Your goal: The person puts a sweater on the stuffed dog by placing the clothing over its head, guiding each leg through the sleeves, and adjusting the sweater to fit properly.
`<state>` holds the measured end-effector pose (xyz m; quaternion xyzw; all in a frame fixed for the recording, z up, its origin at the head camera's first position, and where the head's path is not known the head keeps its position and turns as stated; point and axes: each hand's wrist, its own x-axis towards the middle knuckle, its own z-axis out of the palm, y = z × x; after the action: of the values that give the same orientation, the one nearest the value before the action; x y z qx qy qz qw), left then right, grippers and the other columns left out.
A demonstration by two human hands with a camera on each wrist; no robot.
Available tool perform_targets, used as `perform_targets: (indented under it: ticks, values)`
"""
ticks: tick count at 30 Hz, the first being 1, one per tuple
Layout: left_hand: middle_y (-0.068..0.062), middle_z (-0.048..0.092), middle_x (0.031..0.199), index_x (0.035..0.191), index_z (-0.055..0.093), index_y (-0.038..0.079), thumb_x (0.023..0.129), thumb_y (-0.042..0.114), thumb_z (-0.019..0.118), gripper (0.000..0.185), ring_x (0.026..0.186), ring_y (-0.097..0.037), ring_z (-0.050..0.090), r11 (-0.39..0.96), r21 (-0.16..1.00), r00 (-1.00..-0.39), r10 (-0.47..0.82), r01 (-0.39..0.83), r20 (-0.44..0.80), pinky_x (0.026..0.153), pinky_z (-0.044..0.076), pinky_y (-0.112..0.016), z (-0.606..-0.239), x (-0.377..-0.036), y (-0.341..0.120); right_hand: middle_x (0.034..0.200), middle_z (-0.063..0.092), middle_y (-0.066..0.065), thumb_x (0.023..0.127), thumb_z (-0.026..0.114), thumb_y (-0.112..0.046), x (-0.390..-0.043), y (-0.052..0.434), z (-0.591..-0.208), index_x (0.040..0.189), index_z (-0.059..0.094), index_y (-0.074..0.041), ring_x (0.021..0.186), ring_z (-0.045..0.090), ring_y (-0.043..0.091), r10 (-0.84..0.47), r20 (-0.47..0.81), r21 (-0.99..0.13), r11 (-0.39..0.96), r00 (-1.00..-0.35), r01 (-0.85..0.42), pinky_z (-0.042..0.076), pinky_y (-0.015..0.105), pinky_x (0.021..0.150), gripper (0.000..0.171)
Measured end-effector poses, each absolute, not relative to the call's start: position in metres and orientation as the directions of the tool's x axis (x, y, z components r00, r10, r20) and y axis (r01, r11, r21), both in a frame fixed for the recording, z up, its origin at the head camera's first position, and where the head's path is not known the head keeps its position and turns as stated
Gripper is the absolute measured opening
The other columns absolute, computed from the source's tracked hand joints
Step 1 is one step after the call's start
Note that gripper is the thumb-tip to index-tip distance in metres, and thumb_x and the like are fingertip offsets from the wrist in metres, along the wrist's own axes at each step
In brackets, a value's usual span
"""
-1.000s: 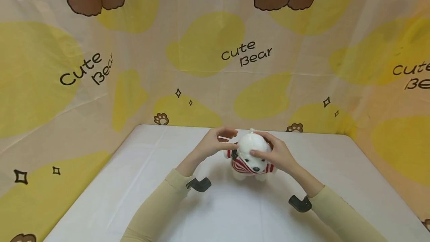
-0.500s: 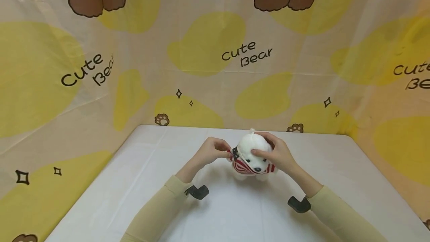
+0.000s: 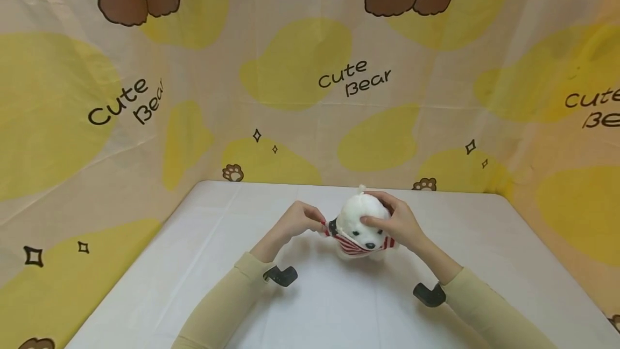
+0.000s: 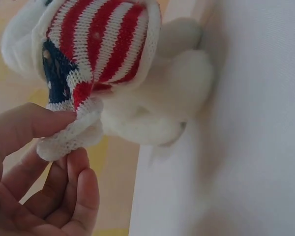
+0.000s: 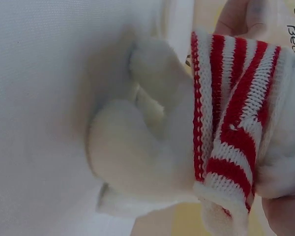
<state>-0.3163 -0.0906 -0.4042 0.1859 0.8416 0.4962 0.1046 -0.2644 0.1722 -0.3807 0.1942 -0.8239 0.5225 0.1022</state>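
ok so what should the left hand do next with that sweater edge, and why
Probably keep drawing the sweater edge down along the plush dog. The left hand pinches the white knit hem, which is bunched near the neck, while the right hand grips the head to steady it on the table.

- I see both arms in long, close-fitting beige sleeves — cuffs end at the wrists.
- Black camera mount under left wrist; a matching one under right.
- Hands bare.
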Motion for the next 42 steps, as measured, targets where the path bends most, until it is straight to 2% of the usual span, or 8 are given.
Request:
perform_targets:
  ticks: [9, 16, 18, 22, 26, 30, 36, 42]
  values:
    - [0.002, 0.071, 0.076, 0.077, 0.073, 0.012, 0.072, 0.012, 0.077, 0.006, 0.072, -0.013, 0.059, 0.48, 0.851, -0.92, 0.391, 0.212, 0.009, 0.066, 0.048, -0.027, -0.42, -0.323, -0.085, 0.124, 0.059, 0.012, 0.078, 0.077, -0.021, -0.265, 0.176, -0.38, 0.129, 0.055, -0.015, 0.106, 0.057, 0.029, -0.227, 0.332, -0.841, 0.369, -0.916, -0.396, 0.052, 0.04, 0.082, 0.056]
    - [0.0, 0.071, 0.081, 0.083, 0.071, 0.01, 0.077, 0.012, 0.073, 0.006, 0.076, -0.011, 0.062, 0.405, 0.868, -0.898, 0.43, 0.288, 0.097, 0.073, 0.047, -0.029, -0.417, -0.322, -0.084, 0.133, 0.053, 0.011, 0.079, 0.077, -0.013, -0.266, 0.202, -0.383, 0.135, 0.049, -0.012, 0.114, 0.055, 0.01, -0.355, 0.371, -0.839, 0.268, -0.858, -0.474, 0.046, 0.021, 0.093, 0.063]
    - [-0.001, 0.071, 0.083, 0.083, 0.07, 0.01, 0.077, 0.011, 0.072, 0.006, 0.079, -0.011, 0.063, 0.389, 0.868, -0.892, 0.435, 0.308, 0.122, 0.075, 0.046, -0.03, -0.416, -0.321, -0.085, 0.135, 0.051, 0.014, 0.078, 0.076, -0.009, -0.266, 0.215, -0.386, 0.137, 0.045, -0.007, 0.119, 0.053, 0.013, -0.375, 0.381, -0.828, 0.267, -0.845, -0.492, 0.045, 0.021, 0.096, 0.067]
    - [-0.003, 0.072, 0.094, 0.081, 0.067, 0.008, 0.077, 0.01, 0.073, 0.007, 0.087, -0.013, 0.066, 0.331, 0.884, -0.871, 0.467, 0.33, 0.151, 0.08, 0.05, -0.032, -0.417, -0.32, -0.086, 0.132, 0.052, 0.016, 0.076, 0.078, -0.009, -0.264, 0.237, -0.393, 0.136, 0.043, -0.003, 0.119, 0.053, 0.031, -0.374, 0.344, -0.802, 0.36, -0.862, -0.476, 0.048, 0.036, 0.096, 0.069]
    - [-0.006, 0.071, 0.099, 0.08, 0.064, 0.006, 0.077, 0.008, 0.073, 0.01, 0.089, -0.015, 0.068, 0.293, 0.894, -0.851, 0.5, 0.34, 0.16, 0.081, 0.053, -0.031, -0.418, -0.319, -0.084, 0.119, 0.06, 0.011, 0.077, 0.079, -0.021, -0.265, 0.241, -0.4, 0.124, 0.053, -0.008, 0.104, 0.06, 0.029, -0.401, 0.269, -0.746, 0.488, -0.875, -0.453, 0.052, 0.042, 0.087, 0.056]
    - [-0.004, 0.07, 0.089, 0.08, 0.063, 0.008, 0.077, 0.011, 0.074, 0.012, 0.083, -0.012, 0.066, 0.341, 0.862, -0.85, 0.497, 0.375, 0.174, 0.076, 0.05, -0.03, -0.418, -0.319, -0.083, 0.093, 0.068, 0.002, 0.079, 0.077, -0.023, -0.266, 0.24, -0.398, 0.099, 0.066, -0.012, 0.083, 0.064, 0.013, -0.37, 0.304, -0.646, 0.597, -0.878, -0.476, 0.055, 0.028, 0.075, 0.025]
    - [0.0, 0.07, 0.084, 0.078, 0.062, 0.01, 0.079, 0.014, 0.074, 0.013, 0.081, -0.011, 0.063, 0.434, 0.821, -0.887, 0.428, 0.37, 0.173, 0.073, 0.045, -0.031, -0.411, -0.319, -0.084, 0.082, 0.067, 0.004, 0.082, 0.072, -0.015, -0.265, 0.245, -0.391, 0.088, 0.067, -0.006, 0.074, 0.065, 0.015, -0.187, 0.176, -0.674, 0.692, -0.966, -0.257, 0.056, 0.03, 0.067, 0.012]
    - [-0.001, 0.069, 0.081, 0.078, 0.06, 0.008, 0.079, 0.013, 0.074, 0.015, 0.078, -0.011, 0.058, 0.447, 0.846, -0.909, 0.405, 0.291, 0.098, 0.068, 0.042, -0.028, -0.417, -0.323, -0.08, 0.082, 0.067, 0.007, 0.085, 0.069, -0.016, -0.267, 0.238, -0.407, 0.09, 0.063, 0.0, 0.073, 0.066, 0.015, -0.197, -0.001, -0.75, 0.648, -0.98, -0.13, 0.057, 0.032, 0.068, 0.017]
